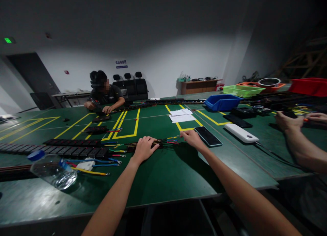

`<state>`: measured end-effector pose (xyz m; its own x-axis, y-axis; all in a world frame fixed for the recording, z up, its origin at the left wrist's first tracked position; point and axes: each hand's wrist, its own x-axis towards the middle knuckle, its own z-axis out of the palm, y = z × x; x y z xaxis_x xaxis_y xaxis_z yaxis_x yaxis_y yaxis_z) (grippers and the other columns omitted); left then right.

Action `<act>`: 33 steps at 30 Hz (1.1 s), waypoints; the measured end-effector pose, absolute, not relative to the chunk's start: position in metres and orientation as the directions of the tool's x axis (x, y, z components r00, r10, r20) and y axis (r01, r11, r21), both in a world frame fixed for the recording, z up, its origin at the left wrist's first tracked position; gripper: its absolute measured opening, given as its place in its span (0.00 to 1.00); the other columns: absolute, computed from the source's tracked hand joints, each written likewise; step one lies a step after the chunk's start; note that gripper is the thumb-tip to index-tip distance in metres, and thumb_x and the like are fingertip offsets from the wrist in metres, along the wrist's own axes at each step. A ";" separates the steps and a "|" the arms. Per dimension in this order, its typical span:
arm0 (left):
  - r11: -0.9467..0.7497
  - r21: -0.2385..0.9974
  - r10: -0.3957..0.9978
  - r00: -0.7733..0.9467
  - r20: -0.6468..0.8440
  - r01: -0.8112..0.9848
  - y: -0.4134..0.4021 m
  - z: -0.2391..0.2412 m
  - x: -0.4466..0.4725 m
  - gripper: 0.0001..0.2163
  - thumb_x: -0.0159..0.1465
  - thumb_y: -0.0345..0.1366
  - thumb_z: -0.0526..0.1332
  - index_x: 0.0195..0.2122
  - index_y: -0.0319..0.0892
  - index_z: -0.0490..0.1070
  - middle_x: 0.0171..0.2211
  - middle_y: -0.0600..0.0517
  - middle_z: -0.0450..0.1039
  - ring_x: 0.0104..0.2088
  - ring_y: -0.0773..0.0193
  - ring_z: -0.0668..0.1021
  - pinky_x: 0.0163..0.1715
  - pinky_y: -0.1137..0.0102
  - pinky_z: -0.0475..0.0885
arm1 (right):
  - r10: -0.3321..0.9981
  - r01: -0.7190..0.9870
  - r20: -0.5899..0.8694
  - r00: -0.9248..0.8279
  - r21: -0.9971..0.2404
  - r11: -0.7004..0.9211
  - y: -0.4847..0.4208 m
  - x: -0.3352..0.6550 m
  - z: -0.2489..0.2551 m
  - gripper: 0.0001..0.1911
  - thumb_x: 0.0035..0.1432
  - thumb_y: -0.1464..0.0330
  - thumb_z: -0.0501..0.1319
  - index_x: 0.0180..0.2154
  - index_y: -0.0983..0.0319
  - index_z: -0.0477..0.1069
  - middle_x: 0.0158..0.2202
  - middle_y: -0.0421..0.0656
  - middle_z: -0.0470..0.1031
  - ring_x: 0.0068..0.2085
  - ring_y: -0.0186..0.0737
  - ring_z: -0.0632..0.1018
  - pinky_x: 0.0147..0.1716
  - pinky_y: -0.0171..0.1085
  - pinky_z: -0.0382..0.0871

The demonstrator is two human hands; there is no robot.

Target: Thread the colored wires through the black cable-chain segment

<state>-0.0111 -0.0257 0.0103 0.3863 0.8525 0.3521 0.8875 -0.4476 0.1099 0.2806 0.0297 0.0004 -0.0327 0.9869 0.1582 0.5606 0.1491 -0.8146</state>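
Observation:
A black strip (pixel 133 146) with coloured wires at its right end lies on the green table in front of me. My left hand (pixel 146 149) grips it from above, with the fingers over the far side and the thumb on the near side. My right hand (pixel 191 138) is closed in a pinch at the tip of a yellow wire (pixel 172 138) from that strip; the fingertips partly hide the wire's end. Red and blue wires (pixel 173 142) lie loose just below it. Longer black segmented strips (pixel 76 150) with lugged wires stretch away to the left.
A tilted water bottle (pixel 55 171) is at the near left. A phone (pixel 208 136), papers (pixel 181 116) and a white power bank (pixel 241 133) lie to the right. A blue bin (pixel 222 102) stands beyond. One co-worker (pixel 107 93) sits opposite; another's hands (pixel 290 122) work at right.

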 end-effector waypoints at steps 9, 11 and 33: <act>-0.444 0.095 0.853 0.388 0.348 0.891 -0.027 0.012 -0.011 0.18 0.72 0.50 0.53 0.52 0.46 0.75 0.49 0.47 0.76 0.49 0.54 0.75 0.47 0.60 0.67 | 0.984 0.470 0.098 -0.148 -0.869 0.157 0.028 0.279 0.003 0.31 0.58 0.46 0.56 0.24 0.66 0.79 0.17 0.42 0.68 0.21 0.33 0.65 0.24 0.33 0.57; -0.442 0.094 0.854 0.386 0.349 0.892 -0.027 0.013 -0.010 0.18 0.72 0.51 0.53 0.52 0.46 0.75 0.49 0.47 0.76 0.49 0.53 0.74 0.47 0.60 0.68 | 0.981 0.355 0.108 -0.160 -0.921 0.160 0.026 0.278 0.005 0.33 0.56 0.43 0.57 0.28 0.67 0.80 0.17 0.40 0.66 0.20 0.32 0.63 0.23 0.33 0.55; -0.424 0.105 0.864 0.367 0.345 0.899 -0.027 0.013 -0.011 0.18 0.73 0.50 0.53 0.52 0.46 0.74 0.49 0.47 0.76 0.49 0.54 0.75 0.49 0.59 0.68 | 0.971 0.378 0.157 -0.180 -0.900 0.215 0.024 0.276 0.008 0.27 0.55 0.48 0.60 0.32 0.66 0.80 0.19 0.39 0.67 0.21 0.32 0.64 0.22 0.33 0.54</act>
